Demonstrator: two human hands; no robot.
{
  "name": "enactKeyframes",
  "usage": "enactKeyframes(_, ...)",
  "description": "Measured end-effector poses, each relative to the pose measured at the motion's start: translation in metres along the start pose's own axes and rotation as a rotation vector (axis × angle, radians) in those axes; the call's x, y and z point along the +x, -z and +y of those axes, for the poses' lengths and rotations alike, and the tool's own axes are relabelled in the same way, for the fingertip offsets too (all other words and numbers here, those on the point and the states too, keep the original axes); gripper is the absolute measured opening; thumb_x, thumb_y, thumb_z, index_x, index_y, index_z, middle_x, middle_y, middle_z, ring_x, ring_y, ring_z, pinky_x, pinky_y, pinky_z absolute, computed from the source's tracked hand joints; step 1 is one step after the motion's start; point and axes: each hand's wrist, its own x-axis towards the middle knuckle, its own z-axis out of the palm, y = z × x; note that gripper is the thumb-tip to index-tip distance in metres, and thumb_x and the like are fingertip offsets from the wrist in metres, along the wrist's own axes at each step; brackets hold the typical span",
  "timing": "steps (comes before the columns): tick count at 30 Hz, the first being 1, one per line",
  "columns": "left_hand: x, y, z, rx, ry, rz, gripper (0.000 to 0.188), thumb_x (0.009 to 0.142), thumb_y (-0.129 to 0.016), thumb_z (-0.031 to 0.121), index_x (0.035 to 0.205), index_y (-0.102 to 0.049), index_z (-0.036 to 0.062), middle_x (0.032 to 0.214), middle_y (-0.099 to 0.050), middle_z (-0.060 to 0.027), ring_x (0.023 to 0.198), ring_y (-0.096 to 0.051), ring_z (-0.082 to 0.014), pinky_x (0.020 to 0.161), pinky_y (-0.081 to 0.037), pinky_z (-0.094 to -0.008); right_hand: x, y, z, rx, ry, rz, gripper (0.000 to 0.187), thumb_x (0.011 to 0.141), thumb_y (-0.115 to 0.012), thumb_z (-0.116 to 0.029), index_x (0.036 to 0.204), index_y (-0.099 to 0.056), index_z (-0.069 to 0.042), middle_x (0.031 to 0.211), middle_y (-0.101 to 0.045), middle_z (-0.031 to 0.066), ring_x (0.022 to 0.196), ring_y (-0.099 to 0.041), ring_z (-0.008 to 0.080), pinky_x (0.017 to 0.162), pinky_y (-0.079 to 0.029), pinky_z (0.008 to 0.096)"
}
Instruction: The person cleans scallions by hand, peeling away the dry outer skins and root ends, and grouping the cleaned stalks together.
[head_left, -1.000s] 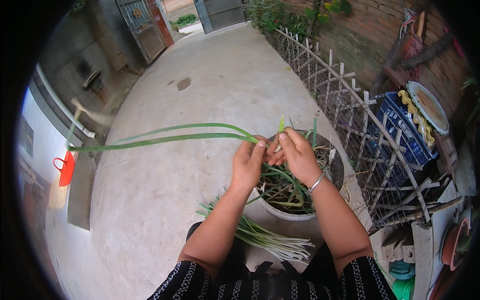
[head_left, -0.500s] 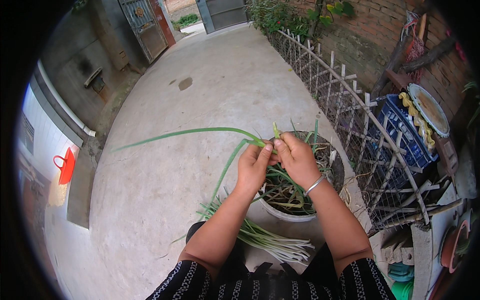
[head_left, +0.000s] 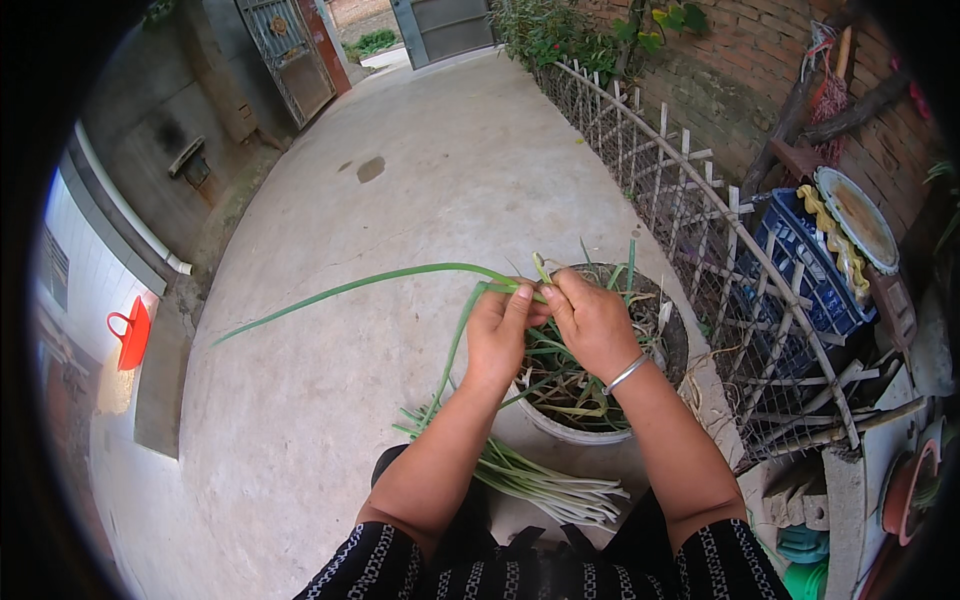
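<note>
Above a round white bucket (head_left: 570,434) full of scraps, both my hands are close together on one green onion (head_left: 400,270). My left hand (head_left: 497,325) pinches it by the green stalk, and its long leaves arch out to the left and droop down. My right hand (head_left: 594,315), with a silver bangle at the wrist, pinches a pale piece that pokes up between thumb and finger. Withered leaves and peelings (head_left: 565,400) fill the bucket. A bunch of green onions (head_left: 545,480) lies on the ground below my forearms, white ends to the right.
A lattice fence of sticks and wire (head_left: 690,190) runs along the right. Behind it stand a blue crate (head_left: 800,270) and a round tray (head_left: 858,220). Concrete ground (head_left: 330,350) stretches to an open gate (head_left: 445,30). An orange-red bag-like thing (head_left: 132,333) is at the left.
Both hands have shifted slightly, the left a little leftward. The long leaf tip has dropped lower, and the pale piece at my right hand tilts more to the left.
</note>
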Motion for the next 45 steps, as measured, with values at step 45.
enactKeyframes(45, 0.014, 0.266, 0.086, -0.255, -0.552, 0.965, 0.023, 0.091, -0.046, 0.021, 0.090, -0.051, -0.0016, 0.083, -0.056, -0.0081, 0.070, -0.052, -0.0123, 0.063, -0.049, -0.0216, -0.093, 0.141, 0.193, -0.784, -0.509, 0.008, 0.020, 0.085, -0.048, -0.022, 0.090, -0.056, -0.005, 0.079, -0.060, 0.0199, 0.069, -0.058, 0.0359, 0.061, -0.046, 0.0441)
